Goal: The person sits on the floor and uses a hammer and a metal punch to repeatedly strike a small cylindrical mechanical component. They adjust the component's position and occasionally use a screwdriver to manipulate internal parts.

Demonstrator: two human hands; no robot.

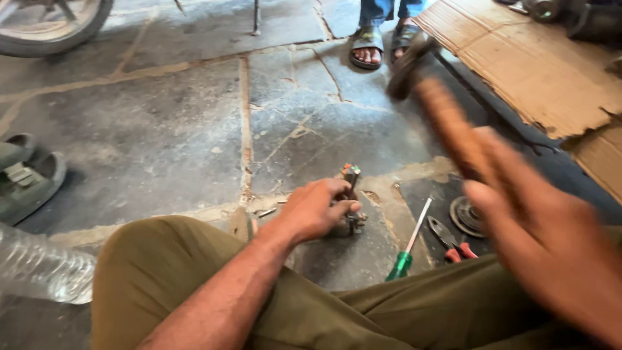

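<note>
My left hand (315,209) grips a small metal part (350,194) standing upright on the stone floor, fingers wrapped around its lower body. Its top end shows coloured bits. My right hand (538,240) is raised at the right, blurred, closed around the wooden handle of a hammer (433,97). The hammer's dark head sits up high, well above and to the right of the metal part. My legs in olive trousers (168,279) fill the bottom of the view.
A green-handled screwdriver (408,243), red-handled pliers (450,240) and a round metal disc (465,216) lie right of the part. Cardboard sheets (531,65) cover the upper right. Another person's sandalled feet (369,48) stand ahead. A wheel (45,23), a sandal (26,181) and a plastic bottle (39,269) are left.
</note>
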